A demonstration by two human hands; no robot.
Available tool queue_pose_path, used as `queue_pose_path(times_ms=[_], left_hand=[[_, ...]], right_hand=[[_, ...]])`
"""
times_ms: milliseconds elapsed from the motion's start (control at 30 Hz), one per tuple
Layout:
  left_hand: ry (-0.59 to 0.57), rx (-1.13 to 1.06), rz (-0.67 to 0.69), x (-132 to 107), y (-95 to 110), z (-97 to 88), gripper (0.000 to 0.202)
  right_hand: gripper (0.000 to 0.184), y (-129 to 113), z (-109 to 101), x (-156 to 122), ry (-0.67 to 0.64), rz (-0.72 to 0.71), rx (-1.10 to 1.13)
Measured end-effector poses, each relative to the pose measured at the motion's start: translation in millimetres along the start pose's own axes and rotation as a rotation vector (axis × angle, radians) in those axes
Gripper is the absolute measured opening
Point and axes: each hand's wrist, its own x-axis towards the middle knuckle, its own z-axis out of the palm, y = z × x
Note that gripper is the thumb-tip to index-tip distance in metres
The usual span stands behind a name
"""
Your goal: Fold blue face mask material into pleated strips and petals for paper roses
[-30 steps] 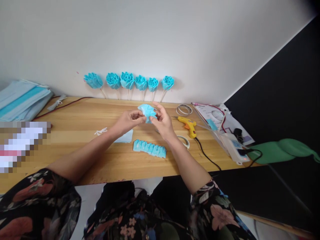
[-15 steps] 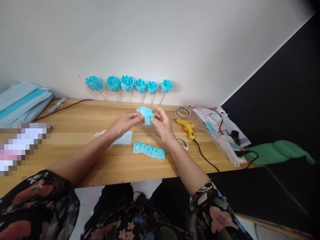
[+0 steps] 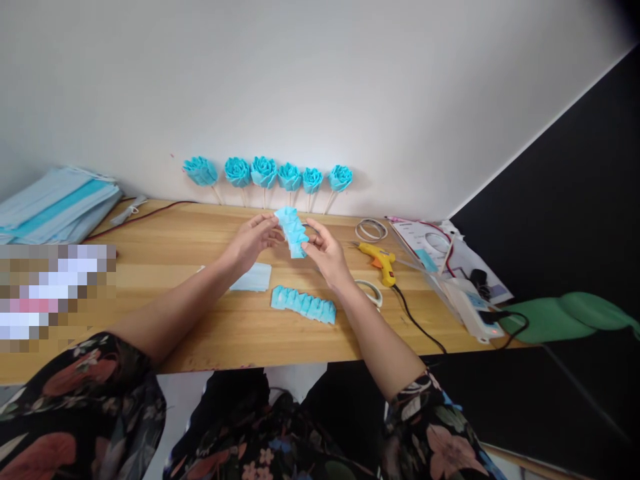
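The pleated blue strip [image 3: 293,232] was held in the air above the far middle of the wooden table [image 3: 165,253]. Its long axis ran steeply, the upper end pointing up toward the wall and the lower end slanting down to the person's right. The left hand [image 3: 249,241] had thumb and fingertips closed on the strip's upper left edge. The right hand [image 3: 327,255] pinched the lower end, its other fingers spread loose.

Half a second earlier the strip had been a bunched, rounded fan lying more crosswise between the hands; it now stood drawn out and more upright, and the hands sat slightly farther apart.

Just below the hands a second pleated strip [image 3: 303,305] lay flat on the table, with a flat pale-blue piece [image 3: 253,277] beside it under the left wrist. A tape roll [image 3: 371,291] touched the right forearm's outer side, and a yellow glue gun [image 3: 379,255] lay near it, its black cord running off the near edge. Six blue roses on sticks [image 3: 264,172] leaned on the wall close behind the strip. Bare wood lay open to the left, as far as the stack of face masks [image 3: 55,207].
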Motion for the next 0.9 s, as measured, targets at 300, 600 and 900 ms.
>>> queue_pose_path(times_ms=[300,600,900], left_hand=[[0.107,0.185,0.086,5.9,7.8,-8.8,0.034],[-0.108,0.418,0.116,7.3,22.3,-16.8,0.053],[-0.171,0.363,0.141,10.2,14.3,-20.7,0.045]], right_hand=[[0.07,4.3,0.5,-0.7,-0.067,0.042,-0.029],[0.065,5.4,-0.1,-2.0,-0.139,0.027,-0.07],[0.065,3.8,0.6,-3.2,-0.188,0.038,-0.128]])
